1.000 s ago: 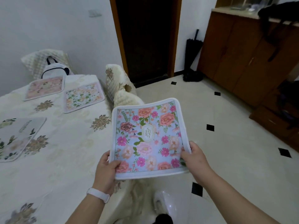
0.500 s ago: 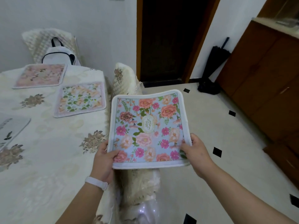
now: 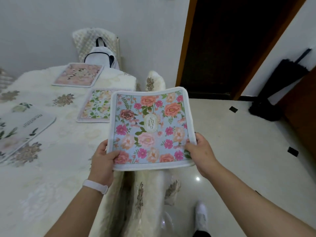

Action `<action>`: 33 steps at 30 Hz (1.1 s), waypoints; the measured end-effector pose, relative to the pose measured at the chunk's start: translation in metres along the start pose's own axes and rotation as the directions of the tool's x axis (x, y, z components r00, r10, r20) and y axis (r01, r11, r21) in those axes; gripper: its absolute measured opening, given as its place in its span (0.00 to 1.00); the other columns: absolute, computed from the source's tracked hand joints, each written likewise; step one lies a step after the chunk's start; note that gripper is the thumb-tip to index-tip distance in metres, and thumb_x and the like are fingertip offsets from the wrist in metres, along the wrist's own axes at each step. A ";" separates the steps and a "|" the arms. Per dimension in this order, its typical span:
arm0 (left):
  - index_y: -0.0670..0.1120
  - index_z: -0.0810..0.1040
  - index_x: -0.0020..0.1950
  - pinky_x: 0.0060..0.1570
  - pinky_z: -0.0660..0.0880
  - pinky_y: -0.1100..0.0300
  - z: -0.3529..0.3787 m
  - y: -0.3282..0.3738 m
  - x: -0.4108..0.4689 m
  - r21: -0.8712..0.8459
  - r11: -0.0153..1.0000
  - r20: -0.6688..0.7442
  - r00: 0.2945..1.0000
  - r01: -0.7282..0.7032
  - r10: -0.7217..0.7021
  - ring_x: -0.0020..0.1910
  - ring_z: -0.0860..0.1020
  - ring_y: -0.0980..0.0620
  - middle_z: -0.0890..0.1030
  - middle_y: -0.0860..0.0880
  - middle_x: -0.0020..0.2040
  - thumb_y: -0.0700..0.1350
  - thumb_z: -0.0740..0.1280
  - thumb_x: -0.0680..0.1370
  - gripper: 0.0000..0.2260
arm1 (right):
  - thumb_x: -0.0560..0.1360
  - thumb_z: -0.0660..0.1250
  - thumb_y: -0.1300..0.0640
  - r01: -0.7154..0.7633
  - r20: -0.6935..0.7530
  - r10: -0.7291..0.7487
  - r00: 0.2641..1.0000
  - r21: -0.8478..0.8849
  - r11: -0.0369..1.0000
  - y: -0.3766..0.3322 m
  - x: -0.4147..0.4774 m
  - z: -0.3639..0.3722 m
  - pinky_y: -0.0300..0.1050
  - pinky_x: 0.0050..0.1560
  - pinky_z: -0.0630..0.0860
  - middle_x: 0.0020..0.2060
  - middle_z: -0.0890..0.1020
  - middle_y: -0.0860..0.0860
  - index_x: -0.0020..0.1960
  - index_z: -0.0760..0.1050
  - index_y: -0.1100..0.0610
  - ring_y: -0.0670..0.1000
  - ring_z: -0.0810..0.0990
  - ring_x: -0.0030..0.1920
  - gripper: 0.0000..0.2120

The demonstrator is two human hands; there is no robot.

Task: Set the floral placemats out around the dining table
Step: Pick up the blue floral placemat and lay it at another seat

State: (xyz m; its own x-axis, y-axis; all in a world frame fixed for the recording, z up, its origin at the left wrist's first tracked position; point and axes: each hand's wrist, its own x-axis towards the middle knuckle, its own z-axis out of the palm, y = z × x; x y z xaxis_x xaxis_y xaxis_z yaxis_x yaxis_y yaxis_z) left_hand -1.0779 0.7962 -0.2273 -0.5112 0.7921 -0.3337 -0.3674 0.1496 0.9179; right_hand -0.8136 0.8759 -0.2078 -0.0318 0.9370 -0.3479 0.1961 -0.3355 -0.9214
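In the head view, the left hand [image 3: 104, 159] and the right hand [image 3: 201, 152] each pinch a near corner of the blue placemat [image 3: 150, 127], held in the air over the edge of the dining table [image 3: 51, 168]. Three other placemats [image 3: 78, 75] already lie on the table. I think the soft mat may sag and fold when laid, or land partly off the edge, because it hangs beside the table.

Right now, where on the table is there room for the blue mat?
Best: the bare near side of the table, bordered by the grey mat and the left hand holding the blue mat. A smaller gap lies between the grey mat and the green mat. The far corner is crowded with the green mat and pink mat.
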 end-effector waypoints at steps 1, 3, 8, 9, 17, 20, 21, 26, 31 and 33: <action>0.45 0.76 0.52 0.43 0.81 0.47 0.005 -0.002 0.003 -0.005 1.000 -0.034 0.999 -0.010 0.010 0.42 0.81 0.40 0.83 0.41 0.46 0.28 0.62 0.75 0.14 | 0.76 0.65 0.64 0.005 0.038 -0.005 0.999 -0.007 1.000 -0.003 0.014 -0.002 0.63 0.51 0.82 0.47 0.85 0.56 0.50 0.77 0.53 0.59 0.86 0.47 0.07; 0.46 0.76 0.52 0.41 0.82 0.49 0.019 -0.003 0.005 -0.027 0.999 -0.107 0.994 -0.029 0.026 0.42 0.81 0.40 0.83 0.40 0.47 0.28 0.62 0.76 0.14 | 0.77 0.65 0.63 0.026 0.121 -0.023 0.992 -0.017 1.000 -0.011 0.042 -0.008 0.64 0.50 0.81 0.48 0.85 0.58 0.51 0.76 0.55 0.61 0.85 0.48 0.06; 0.47 0.77 0.50 0.40 0.82 0.47 0.061 0.000 -0.002 -0.083 0.994 -0.263 0.964 -0.074 0.050 0.43 0.82 0.40 0.83 0.41 0.48 0.29 0.62 0.76 0.14 | 0.78 0.65 0.64 0.082 0.346 -0.059 0.936 -0.052 0.995 -0.043 0.108 -0.032 0.51 0.42 0.84 0.46 0.84 0.55 0.52 0.76 0.54 0.54 0.86 0.42 0.07; 0.46 0.76 0.50 0.41 0.82 0.46 0.068 0.001 -0.005 -0.095 0.992 -0.280 0.959 -0.083 0.053 0.43 0.82 0.40 0.83 0.40 0.49 0.29 0.62 0.76 0.13 | 0.78 0.65 0.65 0.091 0.390 -0.063 0.918 -0.053 0.994 -0.049 0.118 -0.035 0.48 0.40 0.83 0.45 0.84 0.54 0.53 0.76 0.54 0.52 0.85 0.42 0.08; 0.46 0.75 0.51 0.38 0.83 0.48 0.092 0.007 -0.027 -0.099 0.983 -0.453 0.887 -0.154 0.093 0.40 0.84 0.44 0.83 0.41 0.49 0.28 0.61 0.76 0.14 | 0.74 0.64 0.70 0.089 0.660 -0.022 0.751 -0.068 0.994 -0.081 0.170 -0.019 0.44 0.39 0.81 0.47 0.83 0.53 0.55 0.74 0.55 0.51 0.85 0.42 0.14; 0.46 0.75 0.52 0.36 0.83 0.50 0.086 0.012 -0.033 -0.096 0.980 -0.512 0.853 -0.177 0.104 0.39 0.84 0.44 0.83 0.42 0.48 0.28 0.61 0.76 0.14 | 0.74 0.65 0.71 0.042 0.732 0.015 0.681 -0.060 0.997 -0.087 0.175 0.001 0.49 0.42 0.83 0.47 0.85 0.53 0.53 0.74 0.54 0.54 0.87 0.45 0.15; 0.46 0.75 0.52 0.36 0.82 0.50 0.082 0.013 -0.035 -0.099 0.978 -0.527 0.843 -0.186 0.107 0.40 0.84 0.44 0.83 0.42 0.47 0.28 0.61 0.76 0.14 | 0.73 0.65 0.72 0.029 0.748 0.031 0.663 -0.067 0.997 -0.088 0.177 0.009 0.49 0.41 0.83 0.47 0.85 0.54 0.53 0.74 0.55 0.54 0.87 0.44 0.15; 0.47 0.76 0.51 0.37 0.83 0.48 0.051 0.015 -0.033 -0.124 0.972 -0.591 0.802 -0.199 0.089 0.41 0.84 0.42 0.84 0.43 0.46 0.28 0.62 0.76 0.14 | 0.75 0.66 0.69 -0.031 0.807 0.126 0.577 -0.132 0.991 -0.090 0.182 0.058 0.56 0.48 0.83 0.51 0.84 0.58 0.56 0.73 0.57 0.58 0.86 0.47 0.13; 0.46 0.76 0.51 0.37 0.83 0.49 0.012 0.014 -0.022 -0.160 0.962 -0.638 0.767 -0.220 0.069 0.41 0.84 0.43 0.83 0.41 0.48 0.27 0.61 0.76 0.15 | 0.76 0.66 0.68 -0.047 0.809 0.189 0.556 -0.196 0.979 -0.093 0.179 0.114 0.52 0.41 0.84 0.51 0.84 0.58 0.59 0.73 0.57 0.58 0.87 0.45 0.14; 0.45 0.76 0.52 0.37 0.83 0.50 -0.003 0.014 -0.017 -0.184 0.952 -0.663 0.746 -0.244 0.063 0.41 0.84 0.43 0.83 0.40 0.49 0.28 0.61 0.76 0.14 | 0.76 0.65 0.68 0.026 0.808 0.160 0.567 -0.211 0.977 -0.096 0.176 0.137 0.56 0.46 0.84 0.53 0.83 0.58 0.62 0.73 0.57 0.59 0.86 0.47 0.16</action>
State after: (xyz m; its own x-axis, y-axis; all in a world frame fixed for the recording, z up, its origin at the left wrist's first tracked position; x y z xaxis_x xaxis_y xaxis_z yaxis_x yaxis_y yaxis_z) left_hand -1.0771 0.7832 -0.2096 -0.9196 0.2083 -0.3332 -0.3680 -0.1591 0.9161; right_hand -0.9726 1.0592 -0.2042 -0.7787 0.3985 -0.4846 0.3981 -0.2831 -0.8726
